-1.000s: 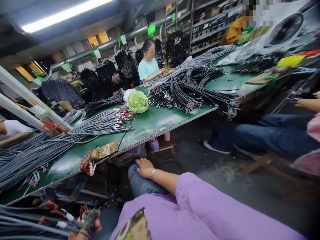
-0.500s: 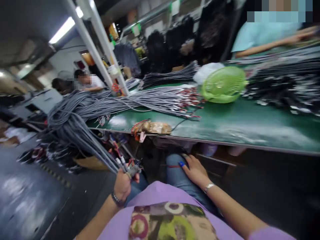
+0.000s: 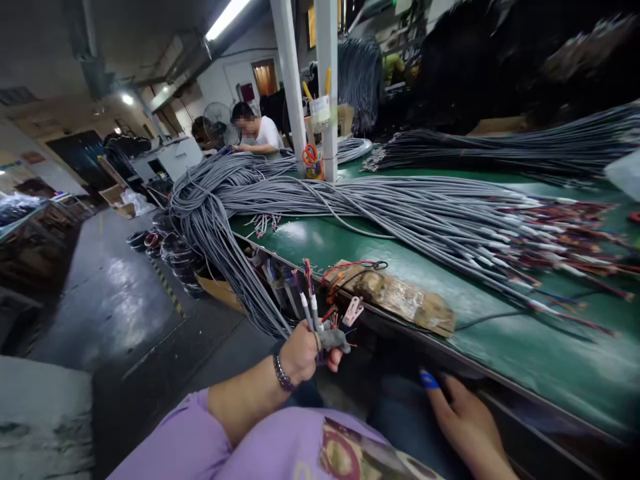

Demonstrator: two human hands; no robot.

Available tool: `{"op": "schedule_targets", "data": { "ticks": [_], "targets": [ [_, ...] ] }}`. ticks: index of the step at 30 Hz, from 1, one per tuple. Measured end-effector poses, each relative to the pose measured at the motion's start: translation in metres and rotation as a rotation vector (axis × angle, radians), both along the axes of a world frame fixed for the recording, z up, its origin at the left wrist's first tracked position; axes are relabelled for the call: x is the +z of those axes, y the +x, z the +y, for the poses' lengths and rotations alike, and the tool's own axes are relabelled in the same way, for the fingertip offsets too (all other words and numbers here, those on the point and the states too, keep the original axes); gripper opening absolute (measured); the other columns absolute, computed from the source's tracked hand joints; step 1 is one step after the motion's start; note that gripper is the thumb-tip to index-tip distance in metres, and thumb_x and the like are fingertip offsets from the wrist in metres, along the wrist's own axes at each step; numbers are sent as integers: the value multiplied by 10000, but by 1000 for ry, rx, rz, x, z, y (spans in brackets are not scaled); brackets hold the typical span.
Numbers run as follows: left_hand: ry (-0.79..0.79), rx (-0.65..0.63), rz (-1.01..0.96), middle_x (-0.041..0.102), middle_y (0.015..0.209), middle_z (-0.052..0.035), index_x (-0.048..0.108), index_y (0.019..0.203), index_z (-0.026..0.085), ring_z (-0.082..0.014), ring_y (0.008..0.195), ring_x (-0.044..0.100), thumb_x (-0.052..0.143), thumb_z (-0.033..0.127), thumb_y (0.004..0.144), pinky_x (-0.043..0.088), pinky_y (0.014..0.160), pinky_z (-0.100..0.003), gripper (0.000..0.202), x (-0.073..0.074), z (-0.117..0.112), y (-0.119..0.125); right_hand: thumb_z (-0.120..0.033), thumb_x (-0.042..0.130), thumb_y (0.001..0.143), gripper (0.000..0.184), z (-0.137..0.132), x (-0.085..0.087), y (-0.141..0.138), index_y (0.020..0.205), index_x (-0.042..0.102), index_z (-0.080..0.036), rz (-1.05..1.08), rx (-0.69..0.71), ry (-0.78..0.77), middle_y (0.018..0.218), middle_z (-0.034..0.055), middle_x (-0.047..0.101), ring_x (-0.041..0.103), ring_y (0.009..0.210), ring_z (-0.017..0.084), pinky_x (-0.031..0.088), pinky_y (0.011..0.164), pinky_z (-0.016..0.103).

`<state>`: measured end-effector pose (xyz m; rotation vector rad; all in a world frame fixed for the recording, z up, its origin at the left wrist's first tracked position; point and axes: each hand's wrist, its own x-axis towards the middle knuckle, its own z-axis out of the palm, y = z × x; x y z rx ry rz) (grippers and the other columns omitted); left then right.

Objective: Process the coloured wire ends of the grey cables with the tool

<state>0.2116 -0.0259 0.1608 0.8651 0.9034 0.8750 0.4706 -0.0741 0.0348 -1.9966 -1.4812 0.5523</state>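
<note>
Cable ends (image 3: 309,308) clamped in my left hand (image 3: 300,353) below the desk (image 3: 505,347) edge; right hand (image 3: 467,421) lies open, needed for separating them.

Person, own body, as worn:
- left hand (image 3: 300,353): bare. A dark beaded bracelet (image 3: 281,372) circles the wrist just behind the grip.
- grey wrap (image 3: 334,339): covers one fingertip at the front of the grip. Tape or cot, cannot tell.
- sleeve (image 3: 170,447): lilac, short and loose, its hem well behind the grip. The forearm is bare from hem to bracelet.
- top, front: the same lilac, with a printed panel (image 3: 350,457) of maroon, olive and cream swirls below the grip.
- right hand (image 3: 467,423): bare, to the right of the grip, with a blue wrap (image 3: 429,380) on one fingertip.
- jeans (image 3: 400,417): dark blue and dimly lit, below the grip.
</note>
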Motion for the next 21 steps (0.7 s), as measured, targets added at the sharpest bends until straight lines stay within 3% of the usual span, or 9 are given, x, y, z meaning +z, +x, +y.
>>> {"op": "schedule_targets", "data": {
  "ticks": [2, 3, 8, 11, 13, 16, 19, 21],
  "targets": [
    [-11, -18, -1, 551, 460, -22, 639, 630, 77, -84, 356, 458, 789, 466, 565, 371, 356, -213, 422, 0, 5, 4, -598, 451, 764, 468, 12, 20, -16, 870, 674, -201, 229, 135, 122, 876, 132, 713, 671, 835, 291, 531, 754, 387],
    [-19, -21, 2, 545, 452, -20, 638, 624, 79, -83, 352, 453, 791, 472, 555, 370, 353, -213, 428, 1, 6, 5, -629, 463, 766, 493, 19, 30, -25, 860, 677, -195, 361, 201, 112, 852, 123, 709, 671, 815, 273, 532, 751, 371],
    [-40, -6, 8, 543, 444, -15, 633, 625, 89, -83, 341, 448, 785, 459, 558, 376, 341, -212, 405, -3, 11, 5, -700, 381, 841, 608, 48, 62, -66, 803, 659, -161, 969, 372, -140, 615, 52, 583, 533, 560, 156, 475, 563, 282],
    [-55, 10, 9, 581, 502, -26, 628, 645, 94, -77, 352, 455, 793, 450, 554, 378, 339, -209, 403, -9, 13, 2, -692, 451, 823, 547, 62, 76, -82, 802, 622, -173, 1280, 418, -226, 694, 50, 579, 474, 551, 130, 438, 531, 265],
    [-58, 14, 11, 587, 514, -28, 628, 655, 96, -78, 361, 461, 796, 455, 557, 379, 342, -207, 408, -13, 15, 0, -678, 519, 793, 501, 68, 86, -90, 788, 598, -183, 1317, 425, -203, 655, 21, 540, 434, 533, 126, 422, 526, 267],
    [-59, -5, 19, 553, 462, -20, 640, 646, 89, -80, 355, 458, 788, 466, 580, 376, 346, -204, 411, -16, 18, -4, -688, 514, 794, 514, 71, 94, -96, 677, 549, -188, 1131, 359, -37, 555, -14, 458, 404, 523, 129, 397, 542, 263],
    [-63, -19, 11, 548, 452, -22, 650, 636, 82, -81, 348, 456, 786, 459, 591, 375, 344, -203, 403, -16, 20, -5, -711, 460, 811, 551, 70, 93, -98, 657, 547, -190, 912, 239, 81, 591, 13, 519, 433, 543, 138, 388, 553, 266],
    [-63, -21, -8, 559, 466, -27, 654, 637, 82, -84, 351, 461, 787, 449, 589, 381, 342, -204, 393, -15, 21, -4, -729, 407, 823, 574, 70, 89, -100, 650, 543, -198, 916, 234, 77, 598, 20, 525, 445, 547, 145, 398, 558, 274]
  ]
}}
